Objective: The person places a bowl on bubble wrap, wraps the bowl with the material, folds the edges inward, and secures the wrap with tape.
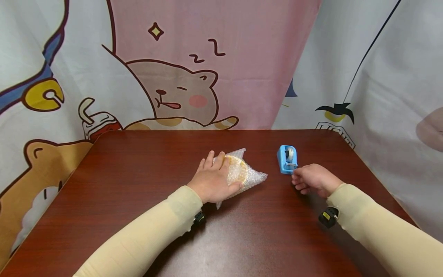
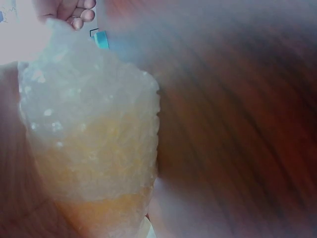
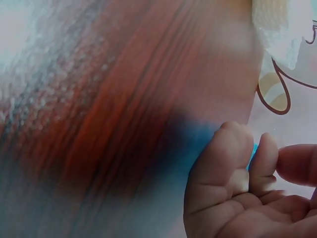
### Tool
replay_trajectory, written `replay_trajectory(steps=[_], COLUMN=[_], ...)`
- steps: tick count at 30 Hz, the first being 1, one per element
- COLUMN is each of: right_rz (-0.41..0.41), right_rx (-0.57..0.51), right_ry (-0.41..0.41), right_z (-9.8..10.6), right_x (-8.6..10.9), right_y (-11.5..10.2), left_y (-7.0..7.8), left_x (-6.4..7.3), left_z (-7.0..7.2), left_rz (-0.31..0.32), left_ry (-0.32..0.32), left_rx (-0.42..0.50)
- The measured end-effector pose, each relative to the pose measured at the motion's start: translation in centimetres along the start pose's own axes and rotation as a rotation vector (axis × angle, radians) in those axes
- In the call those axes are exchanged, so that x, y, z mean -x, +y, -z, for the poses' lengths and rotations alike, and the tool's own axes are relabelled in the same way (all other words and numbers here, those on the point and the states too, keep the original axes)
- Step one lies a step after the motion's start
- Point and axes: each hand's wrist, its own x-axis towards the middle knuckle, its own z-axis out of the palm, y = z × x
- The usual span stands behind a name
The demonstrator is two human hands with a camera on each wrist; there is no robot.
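A bubble-wrapped parcel (image 1: 254,177) lies on the table, with a round, yellow-edged thing showing through the wrap. My left hand (image 1: 215,177) rests on its left side, fingers spread. In the left wrist view, the bubble wrap (image 2: 91,104) fills much of the picture, yellow showing through its lower half. To the right stands a light blue tape dispenser (image 1: 284,169) with a white roll of tape (image 1: 290,154). At its front edge my right hand (image 1: 316,180) pinches the tape's end between thumb and forefinger, the other fingers curled; the clear strip itself hardly shows.
The dark red-brown wooden table (image 1: 138,173) reaches back to a curtain (image 1: 256,57) printed with cartoon animals. More of the curtain hangs along the right side. A small black device (image 1: 328,216) sits at the right wrist, another (image 1: 199,217) at the left.
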Motion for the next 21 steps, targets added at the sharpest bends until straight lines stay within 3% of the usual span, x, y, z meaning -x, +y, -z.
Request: replay_trajectory(steps=[21], right_rz=[-0.086], right_rx=[-0.022], right_ry=[-0.081], right_z=[0.33], right_x=[-1.00], right_y=[0.54], left_y=[0.02], left_x=[-0.02], left_z=[-0.02], left_rz=[-0.003], left_ry=[-0.003], left_rx=[-0.002])
